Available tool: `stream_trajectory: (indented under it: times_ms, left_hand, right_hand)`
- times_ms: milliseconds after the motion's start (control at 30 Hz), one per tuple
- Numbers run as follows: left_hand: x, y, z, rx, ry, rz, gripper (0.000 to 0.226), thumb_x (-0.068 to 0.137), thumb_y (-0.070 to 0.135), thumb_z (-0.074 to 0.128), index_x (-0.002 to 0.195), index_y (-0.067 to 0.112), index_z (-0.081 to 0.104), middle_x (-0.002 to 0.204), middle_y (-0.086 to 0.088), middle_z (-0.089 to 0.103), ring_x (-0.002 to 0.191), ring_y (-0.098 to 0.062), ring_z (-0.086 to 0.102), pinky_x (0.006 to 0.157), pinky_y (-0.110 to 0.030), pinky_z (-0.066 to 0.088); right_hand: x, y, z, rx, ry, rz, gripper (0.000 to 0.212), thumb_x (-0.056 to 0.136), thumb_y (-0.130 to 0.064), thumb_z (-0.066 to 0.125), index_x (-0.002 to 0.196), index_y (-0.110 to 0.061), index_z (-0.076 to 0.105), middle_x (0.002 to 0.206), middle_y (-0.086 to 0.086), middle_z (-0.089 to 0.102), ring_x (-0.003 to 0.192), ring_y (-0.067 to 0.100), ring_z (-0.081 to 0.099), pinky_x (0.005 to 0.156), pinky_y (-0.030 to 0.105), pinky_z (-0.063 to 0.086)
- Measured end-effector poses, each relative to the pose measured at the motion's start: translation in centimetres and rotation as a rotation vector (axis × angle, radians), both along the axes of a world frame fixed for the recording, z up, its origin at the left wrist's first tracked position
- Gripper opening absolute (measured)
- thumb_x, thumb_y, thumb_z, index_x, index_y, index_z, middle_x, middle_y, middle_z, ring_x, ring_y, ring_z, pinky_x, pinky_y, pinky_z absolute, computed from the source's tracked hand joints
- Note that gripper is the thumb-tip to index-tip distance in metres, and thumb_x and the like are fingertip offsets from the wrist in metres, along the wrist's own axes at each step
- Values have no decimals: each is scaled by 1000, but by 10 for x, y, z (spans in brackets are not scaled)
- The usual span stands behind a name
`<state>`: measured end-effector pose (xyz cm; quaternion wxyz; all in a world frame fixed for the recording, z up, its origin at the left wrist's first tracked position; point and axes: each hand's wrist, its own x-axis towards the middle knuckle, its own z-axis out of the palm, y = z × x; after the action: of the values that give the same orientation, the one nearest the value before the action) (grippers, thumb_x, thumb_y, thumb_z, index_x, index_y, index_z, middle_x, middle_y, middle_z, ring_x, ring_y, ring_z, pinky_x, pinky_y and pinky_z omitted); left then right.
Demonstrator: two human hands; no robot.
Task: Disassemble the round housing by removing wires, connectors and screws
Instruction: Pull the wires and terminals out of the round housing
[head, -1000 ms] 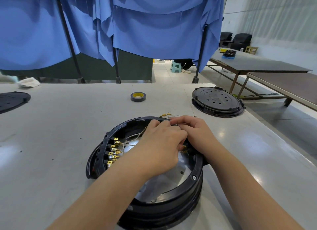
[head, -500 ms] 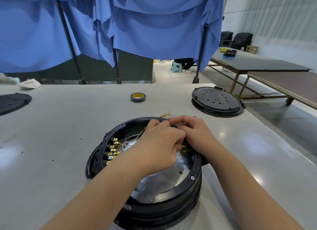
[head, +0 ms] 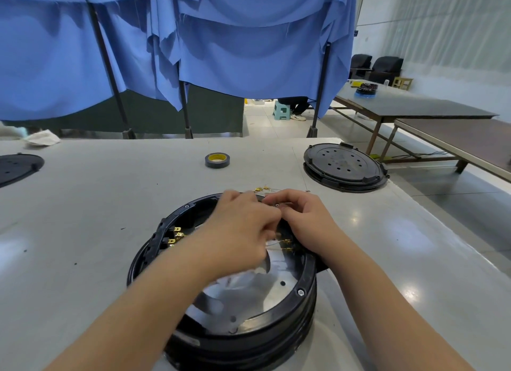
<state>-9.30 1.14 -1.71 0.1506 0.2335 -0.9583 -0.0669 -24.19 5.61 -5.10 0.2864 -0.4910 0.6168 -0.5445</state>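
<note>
The round black plastic housing (head: 249,310) sits on the grey table (head: 83,232) at six o'clock, its shiny metal floor exposed. Both hands meet over its twelve o'clock rim. The left hand (head: 240,229) is blurred, fingers curled; what it holds I cannot tell. The right hand (head: 307,221) pinches a thin wire (head: 273,245) leading to brass connectors (head: 287,245). A tape roll (head: 217,160) lies toward twelve.

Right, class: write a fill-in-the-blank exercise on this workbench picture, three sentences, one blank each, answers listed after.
1. Both hands work at the far rim of the round black ____, the left hand beside the right hand.
2. The roll of tape has a ____ core.
3. The cloth hung behind the table is ____.

Answers: housing; yellow; blue
</note>
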Motion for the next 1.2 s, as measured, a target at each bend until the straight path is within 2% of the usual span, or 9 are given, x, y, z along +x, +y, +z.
stream_trajectory:
  times_ms: [100, 267, 367, 533, 600, 833, 933, 1100, 1200]
  left_hand:
    - [14, -6, 7, 110, 100, 12, 16, 88, 25, 61, 75, 30, 55, 71, 12, 51, 82, -3, 43, 89, -28, 27]
    - [20, 4, 10, 383, 402, 30, 11, 86, 26, 65, 76, 26, 67, 74, 6, 64, 79, -4, 55, 74, -18, 40]
    - [20, 2, 11, 500, 483, 27, 10, 85, 26, 67, 76, 27, 69, 78, 4, 64, 75, -5, 57, 69, -12, 43]
    - [24, 3, 8, 683, 646, 75, 4, 76, 34, 75, 74, 31, 73, 63, 1, 55, 61, -11, 49, 63, -22, 43]
    - [27, 3, 9, 739, 710, 96, 16, 66, 46, 75, 73, 31, 74, 62, -2, 58, 63, -12, 52, 66, -33, 49]
    - [32, 3, 10, 853, 818, 129, 26, 57, 42, 75, 73, 22, 76, 71, -1, 74, 69, -11, 71, 64, -16, 53]
    - [34, 3, 9, 836, 882, 140, 34, 51, 48, 77, 72, 21, 76, 70, -3, 74, 68, -16, 71, 64, -20, 56]
    - [34, 0, 7, 761, 926, 218, 11, 66, 32, 81, 71, 26, 74, 67, 0, 73, 69, -21, 71, 64, -28, 59]
    - [35, 1, 8, 784, 969, 199, 17, 60, 38, 78, 71, 26, 74, 67, -1, 73, 66, -19, 71, 60, -23, 58]
  right_hand:
    - [2, 0, 1, 25, 37, -24, 44, 90, 4, 43, 83, -29, 72, 90, 24, 70, 75, 28, 57, 78, 54, 51]
    - [2, 1, 1, 33, 35, -37, 40, 88, 4, 44, 89, -23, 73, 90, 16, 72, 86, 44, 64, 81, 52, 52]
    - [2, 0, 1, 38, 23, -57, 35, 86, 5, 47, 91, -17, 74, 91, 12, 73, 92, 37, 66, 84, 48, 53]
    - [4, 2, 5, 21, -14, -69, 31, 87, 2, 52, 84, -21, 73, 88, 7, 73, 85, 23, 68, 75, 28, 55]
    - [6, 3, 6, 9, 11, -77, 29, 89, 0, 52, 86, -20, 73, 91, 7, 73, 89, 24, 68, 82, 34, 56]
    - [15, 19, 23, -58, 171, 9, 14, 86, -16, 65, 88, -28, 73, 91, -9, 73, 94, 10, 68, 91, 42, 53]
    - [27, 24, 31, -57, 257, 152, 12, 78, -26, 71, 90, -27, 74, 88, -10, 74, 89, 5, 69, 88, 37, 54]
    - [40, 25, 37, -62, 162, 319, 20, 73, -36, 69, 85, -20, 75, 87, 4, 75, 89, 20, 71, 88, 44, 55]
    - [43, 23, 35, -78, 112, 317, 16, 71, -37, 72, 80, -24, 75, 82, 2, 74, 82, 17, 71, 76, 29, 57]
